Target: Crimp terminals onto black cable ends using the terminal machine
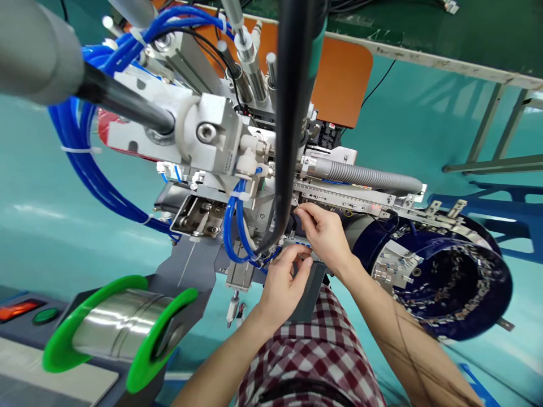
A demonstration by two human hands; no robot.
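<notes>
Beside the metal feed rail (348, 198) of a machine, my right hand (326, 234) pinches a thin, pale piece too small to identify. Its fingertips are at the machine's front. My left hand (285, 282) is lower and nearer to me, its fingers curled and thumb bent in. Whatever it may hold is hidden. A dark grey tray-like piece (309, 302) is just right of the left hand, above my checkered clothing. Blue air tubes (230, 232) loop down to the left of both hands.
A dark blue bowl feeder (500, 282) with small metal parts stands on the right. On the left is a spool (123, 322) of silvery strip or wire with green flanges. A black bar (288, 113) crosses overhead, and a grey corrugated hose (369, 174) runs behind the rail.
</notes>
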